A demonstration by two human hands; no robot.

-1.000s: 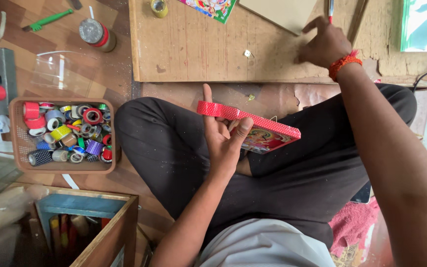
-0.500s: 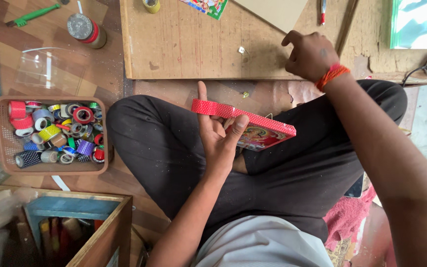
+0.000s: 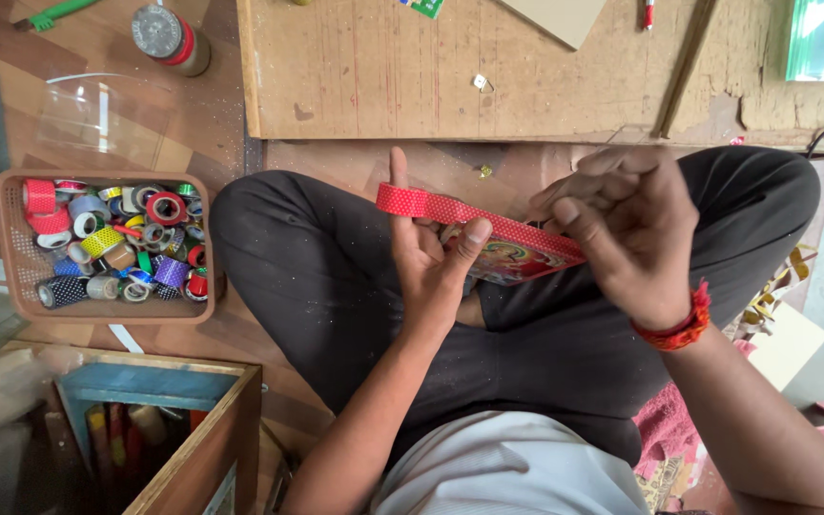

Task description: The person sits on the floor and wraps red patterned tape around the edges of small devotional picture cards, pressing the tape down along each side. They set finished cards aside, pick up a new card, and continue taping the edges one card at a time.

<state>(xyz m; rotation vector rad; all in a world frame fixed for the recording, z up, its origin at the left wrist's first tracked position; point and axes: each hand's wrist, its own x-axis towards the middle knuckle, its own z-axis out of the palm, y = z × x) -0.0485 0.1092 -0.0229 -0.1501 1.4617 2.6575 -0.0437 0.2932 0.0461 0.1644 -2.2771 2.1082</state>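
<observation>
Nearest to me, at six o'clock, I see a pale shirt point(image 3: 507, 467) and crossed legs in dark trousers point(image 3: 336, 286). Above the lap, my left hand point(image 3: 426, 243) holds a flat picture card edged in red dotted tape point(image 3: 488, 224): the thumb presses on the front of the card, the fingers are behind it, and the index finger stands up straight past its left end. So the left grip is closed on the card. The card runs tilted from ten o'clock down to four o'clock across the lap, roughly in the middle of the view.

My right hand point(image 3: 627, 224), with a red thread band point(image 3: 674, 324) on the wrist, sits at the card's right end. Its fingers are curled together and blurred; I cannot tell whether this grip pinches the card's edge or merely hovers against it.

At eight o'clock stands an open wooden box point(image 3: 193, 429) with a blue inside. At nine o'clock a brown plastic basket point(image 3: 11, 267) holds many small coloured tape rolls point(image 3: 121, 248). Farther out, at twelve o'clock, lies the low wooden surface point(image 3: 383, 76), bearing a red pen point(image 3: 648, 13) near its far edge. At eleven o'clock, on the floor, stands a jar with a grey lid point(image 3: 169, 36).
</observation>
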